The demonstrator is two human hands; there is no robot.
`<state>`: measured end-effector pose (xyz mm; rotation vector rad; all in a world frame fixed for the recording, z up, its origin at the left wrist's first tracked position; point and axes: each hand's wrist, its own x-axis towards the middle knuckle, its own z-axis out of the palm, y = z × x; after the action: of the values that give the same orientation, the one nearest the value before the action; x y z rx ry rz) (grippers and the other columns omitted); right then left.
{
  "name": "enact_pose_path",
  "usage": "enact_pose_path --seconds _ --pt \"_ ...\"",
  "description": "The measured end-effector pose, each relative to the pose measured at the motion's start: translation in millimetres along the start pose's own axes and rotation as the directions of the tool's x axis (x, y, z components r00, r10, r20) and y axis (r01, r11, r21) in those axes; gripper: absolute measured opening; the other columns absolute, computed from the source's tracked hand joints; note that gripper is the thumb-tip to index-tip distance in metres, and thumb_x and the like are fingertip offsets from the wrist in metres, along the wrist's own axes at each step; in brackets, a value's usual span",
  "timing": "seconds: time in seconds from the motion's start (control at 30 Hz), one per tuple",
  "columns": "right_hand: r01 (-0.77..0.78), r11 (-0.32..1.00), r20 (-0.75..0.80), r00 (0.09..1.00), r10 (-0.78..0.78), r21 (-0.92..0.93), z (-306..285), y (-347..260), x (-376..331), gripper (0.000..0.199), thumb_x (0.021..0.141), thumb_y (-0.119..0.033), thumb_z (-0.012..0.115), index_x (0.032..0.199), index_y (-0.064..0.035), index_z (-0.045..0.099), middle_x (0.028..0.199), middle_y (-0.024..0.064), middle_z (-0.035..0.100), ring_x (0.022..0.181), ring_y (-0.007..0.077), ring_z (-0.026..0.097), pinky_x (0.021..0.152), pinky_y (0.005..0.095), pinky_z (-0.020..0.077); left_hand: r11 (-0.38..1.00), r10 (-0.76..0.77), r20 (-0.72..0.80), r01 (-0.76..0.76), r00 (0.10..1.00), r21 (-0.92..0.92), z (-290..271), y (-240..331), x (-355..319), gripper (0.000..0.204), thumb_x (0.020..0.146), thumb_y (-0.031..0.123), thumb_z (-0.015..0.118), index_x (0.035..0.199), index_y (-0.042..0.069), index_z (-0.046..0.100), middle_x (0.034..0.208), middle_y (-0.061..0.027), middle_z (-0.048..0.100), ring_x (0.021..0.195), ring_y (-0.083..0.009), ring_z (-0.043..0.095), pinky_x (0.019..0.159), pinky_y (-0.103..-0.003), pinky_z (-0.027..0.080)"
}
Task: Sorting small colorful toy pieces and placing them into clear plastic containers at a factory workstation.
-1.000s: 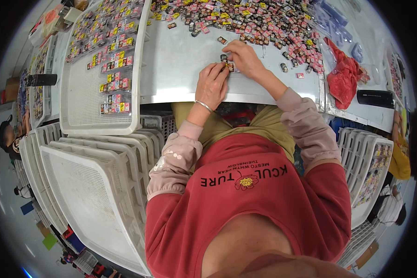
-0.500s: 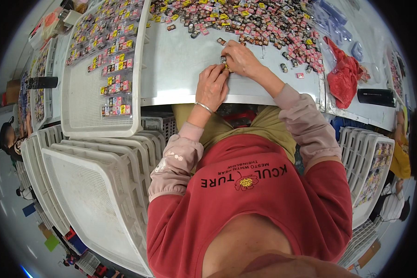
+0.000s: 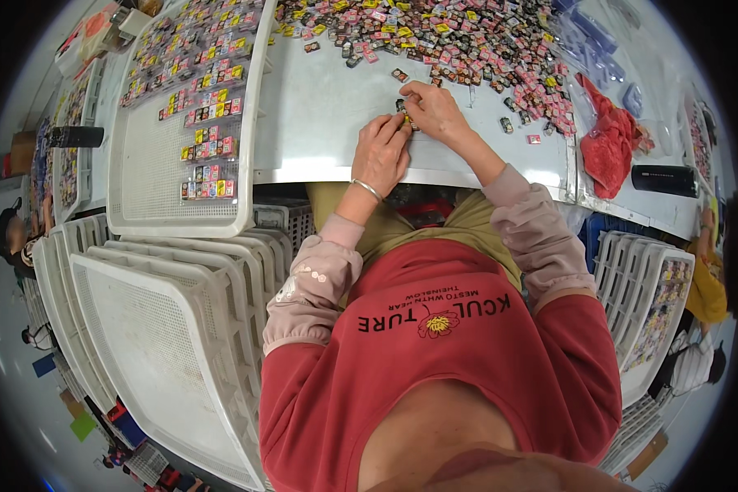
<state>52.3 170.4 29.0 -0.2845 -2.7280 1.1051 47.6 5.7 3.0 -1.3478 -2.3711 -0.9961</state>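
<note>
At the front middle of the white table (image 3: 320, 123), both my hands meet over a short row of small printed box-shaped pieces (image 3: 400, 106), black and yellow ones among them. My left hand (image 3: 381, 149) has its fingers closed against the near side of the row. My right hand (image 3: 437, 112) pinches at its far side, and its fingers hide part of the pieces. A single dark piece (image 3: 399, 75) lies just beyond my right fingertips. Farther off spreads a large loose heap of pink, black and yellow pieces (image 3: 459, 49).
To the left, a white mesh tray (image 3: 143, 176) holds rows of clear packs (image 3: 210, 189) filled with pieces. White trays (image 3: 139, 328) stand stacked below it. A red cloth (image 3: 607, 135) and a black cylinder (image 3: 664, 180) lie on the right. Other people work at both sides.
The whole view has shifted slightly. My hands stay together at the row, with only a small change in the right fingers.
</note>
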Motion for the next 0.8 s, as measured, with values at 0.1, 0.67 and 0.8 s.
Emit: enact_pose_path --seconds 0.1,0.67,0.8 --pt "-0.085 0.987 0.063 0.995 0.076 0.140 0 4 -1 0.024 0.077 -0.015 0.061 0.098 -0.0040 0.066 0.079 0.0164 0.068 0.075 0.0329 0.066 0.069 0.0404 0.0527 1.000 0.003 0.010 -0.003 1.000 0.001 -1 -1 -1 0.038 0.070 0.005 0.063 0.108 0.002 0.062 0.119 -0.0124 0.057 0.114 -0.0313 0.048 0.096 -0.042 0.040" --pt "0.003 0.961 0.089 0.996 -0.028 0.277 -1 17 -1 0.015 0.086 -0.004 0.060 0.099 0.0006 0.063 0.080 0.0072 0.064 0.064 0.0109 0.063 0.057 0.0239 0.0504 1.000 -0.001 -0.003 0.001 1.000 0.000 0 -2 -1 0.035 0.071 0.005 0.063 0.106 0.003 0.062 0.120 -0.0125 0.057 0.114 -0.0313 0.049 0.096 -0.042 0.040" --pt "-0.124 0.885 0.144 0.987 0.066 0.449 -3 17 1 0.014 0.087 -0.005 0.060 0.098 0.0014 0.064 0.080 0.0069 0.065 0.064 0.0099 0.063 0.057 0.0228 0.0519 1.000 -0.002 -0.027 0.003 1.000 0.009 -3 2 0 0.032 0.075 0.003 0.061 0.108 0.003 0.064 0.117 -0.0115 0.060 0.110 -0.0297 0.052 0.092 -0.040 0.042"
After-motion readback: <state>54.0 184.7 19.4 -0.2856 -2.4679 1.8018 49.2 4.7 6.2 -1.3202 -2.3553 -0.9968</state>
